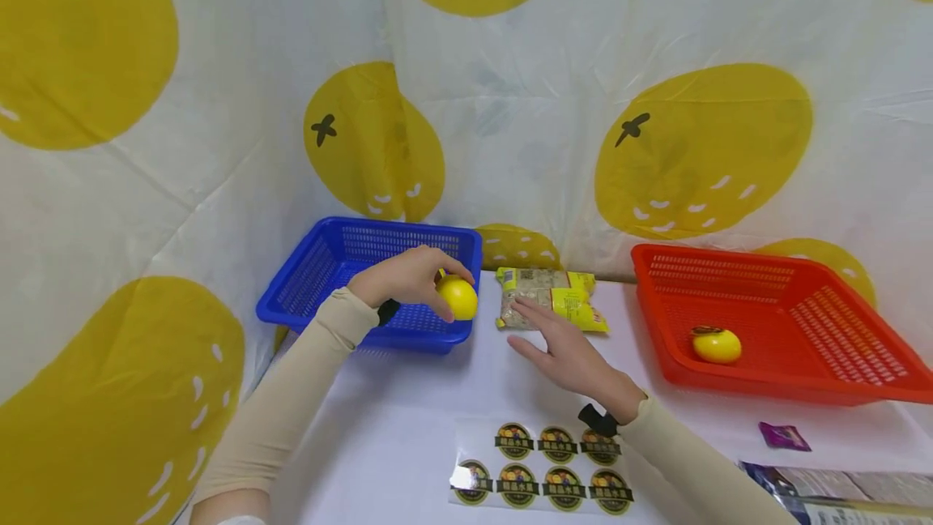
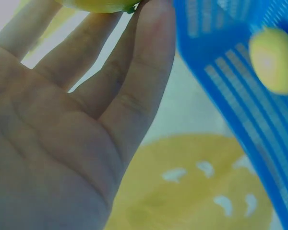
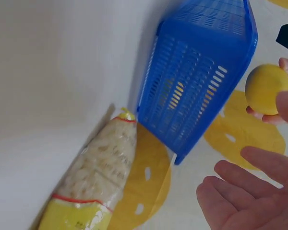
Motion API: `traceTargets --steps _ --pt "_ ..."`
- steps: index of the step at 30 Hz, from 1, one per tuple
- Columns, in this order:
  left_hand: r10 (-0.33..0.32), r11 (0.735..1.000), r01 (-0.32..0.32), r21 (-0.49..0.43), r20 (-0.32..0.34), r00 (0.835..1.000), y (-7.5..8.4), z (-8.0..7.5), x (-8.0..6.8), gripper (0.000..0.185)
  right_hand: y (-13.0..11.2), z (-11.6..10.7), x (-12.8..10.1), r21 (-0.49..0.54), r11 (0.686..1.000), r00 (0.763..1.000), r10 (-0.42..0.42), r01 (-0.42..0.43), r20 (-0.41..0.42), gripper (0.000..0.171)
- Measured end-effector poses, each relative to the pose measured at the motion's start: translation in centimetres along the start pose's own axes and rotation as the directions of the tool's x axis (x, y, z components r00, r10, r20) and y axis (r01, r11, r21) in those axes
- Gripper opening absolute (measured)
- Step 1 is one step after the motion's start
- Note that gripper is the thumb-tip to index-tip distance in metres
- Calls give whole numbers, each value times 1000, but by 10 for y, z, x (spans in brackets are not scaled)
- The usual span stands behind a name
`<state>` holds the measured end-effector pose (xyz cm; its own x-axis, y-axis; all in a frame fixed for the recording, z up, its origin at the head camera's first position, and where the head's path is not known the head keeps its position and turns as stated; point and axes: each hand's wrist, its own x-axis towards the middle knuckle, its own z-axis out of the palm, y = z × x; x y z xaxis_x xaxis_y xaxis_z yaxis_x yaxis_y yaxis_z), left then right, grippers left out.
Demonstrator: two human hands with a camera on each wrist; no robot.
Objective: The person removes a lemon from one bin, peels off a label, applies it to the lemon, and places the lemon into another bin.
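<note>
Your left hand (image 1: 404, 278) pinches the round yellow fruit (image 1: 457, 297) over the blue plastic basket's (image 1: 313, 266) rim, while your right hand (image 1: 572, 355) hovers spread, fingers touching the yellow-labelled snack bag (image 1: 550, 298).

The head camera looks forward and down from above the white table (image 1: 408, 420), far enough back to take in the blue basket (image 1: 328, 266) and all around it. The left wrist camera sits very close under the left hand (image 2: 62, 134), with the blue basket (image 2: 230, 81) beside it. The right wrist camera looks low across the table toward the blue basket (image 3: 201, 72). All three views share that basket.
</note>
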<state>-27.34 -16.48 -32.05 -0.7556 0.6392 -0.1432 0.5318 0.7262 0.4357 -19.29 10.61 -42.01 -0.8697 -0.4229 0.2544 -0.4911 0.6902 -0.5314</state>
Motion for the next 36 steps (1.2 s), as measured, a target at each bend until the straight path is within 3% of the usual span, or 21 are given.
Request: traceTargets --steps 6,12,17,26,36 --pt "106 992 -107 60 24 994 24 14 8 56 5 -5 -14 45 999 998 -27 29 -60 60" --pt "179 982 -180 55 27 984 43 28 21 58 8 -12 -25 70 997 996 28 -23 -79 59" --pt "207 978 -207 31 10 978 54 45 34 60 15 -17 -32 93 994 994 73 -65 -86 59" --pt "258 966 -257 23 -53 965 71 70 51 56 33 -22 -43 143 989 994 57 -43 -91 56" --pt "254 967 -249 52 -149 956 83 99 68 57 54 -24 -49 164 980 989 125 -110 -85 56"
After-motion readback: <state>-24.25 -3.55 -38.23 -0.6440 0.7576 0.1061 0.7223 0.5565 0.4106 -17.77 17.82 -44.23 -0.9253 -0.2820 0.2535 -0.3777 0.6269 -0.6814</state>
